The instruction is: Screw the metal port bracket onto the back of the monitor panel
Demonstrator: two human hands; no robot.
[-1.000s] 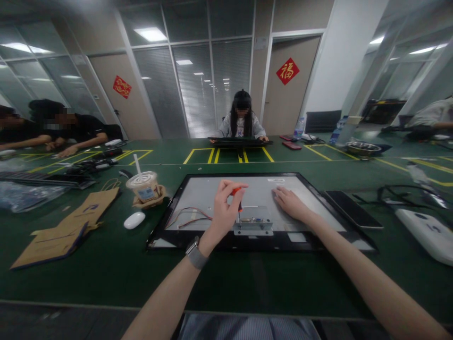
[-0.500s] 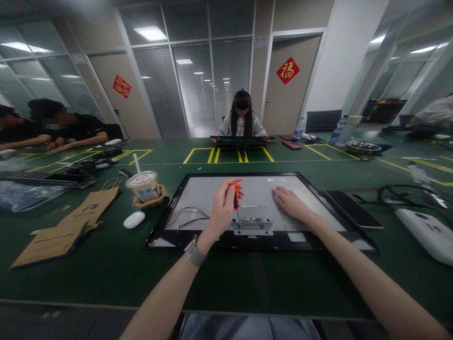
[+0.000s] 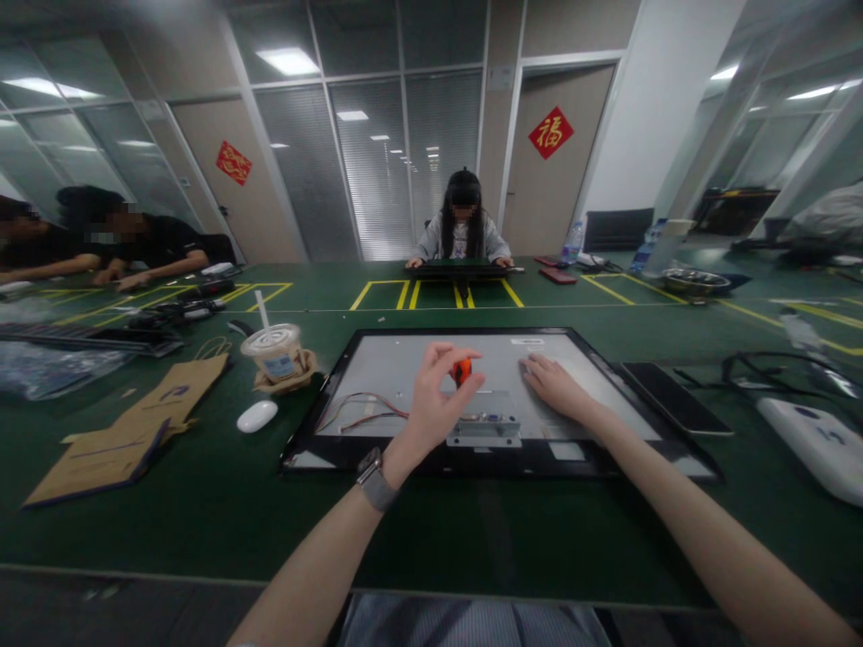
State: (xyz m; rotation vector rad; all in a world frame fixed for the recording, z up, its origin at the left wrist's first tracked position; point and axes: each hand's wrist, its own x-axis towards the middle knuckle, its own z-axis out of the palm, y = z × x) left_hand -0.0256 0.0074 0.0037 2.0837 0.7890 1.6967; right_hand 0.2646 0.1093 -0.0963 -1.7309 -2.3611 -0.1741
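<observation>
While your left hand [image 3: 445,391] holds the orange-handled screwdriver [image 3: 462,371] above the display panel [image 3: 378,359], its thumb and forefinger are closed about the handle with their tips apart; how firmly they clamp cannot be told. The hand hides the tool's tip. Near the tool, toward the panel's near edge, lies the metal bracket [image 3: 484,431] with its ports. Should the grip be as light as it looks, the tool may tilt, and its tip may then skid and score the panel's pale back or strike the ports. Your right hand [image 3: 553,386], which grasps nothing, lies flat on the panel's right half with its fingers extended; too heavy a press there could flex or crack the panel. On the panel's left half, loose wires [image 3: 370,420] run toward your left hand, which could snag and tug them. Just beyond the panel's left edge, the drink cup [image 3: 273,350] stands over the worktop [image 3: 458,539]; a wide sweep of your left arm could tip it and wet the panel.
</observation>
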